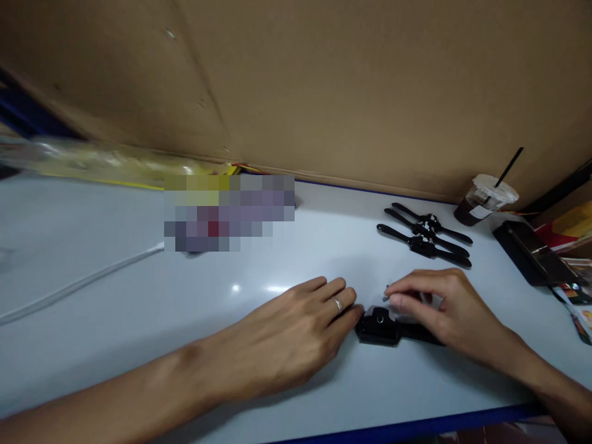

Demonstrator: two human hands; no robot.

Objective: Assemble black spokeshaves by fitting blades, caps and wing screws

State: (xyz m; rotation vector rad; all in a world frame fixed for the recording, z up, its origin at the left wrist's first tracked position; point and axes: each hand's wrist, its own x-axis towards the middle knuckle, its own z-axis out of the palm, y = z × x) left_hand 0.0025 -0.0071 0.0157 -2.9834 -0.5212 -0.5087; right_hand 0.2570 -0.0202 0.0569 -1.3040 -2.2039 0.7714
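Note:
A black spokeshave (378, 330) lies on the table near its front edge. My left hand (308, 327), with a ring on one finger, is closed over the tool's left end and hides that handle. Between thumb and fingertips, my right hand (446, 302) pinches a small grey metal piece (385, 294), apparently a screw, just above the spokeshave's body. Its palm partly covers the right handle. Farther back, three more black spokeshaves (422, 246) lie side by side, with silvery fittings at their middles.
A lidded plastic cup (478, 200) with a dark drink and straw stands at the back right. Near it rests a black flat case (531, 253). A plastic-wrapped yellow item (115, 163) lies along the cardboard wall (300, 80). A white cable (87, 277) crosses the left, beside a blurred patch.

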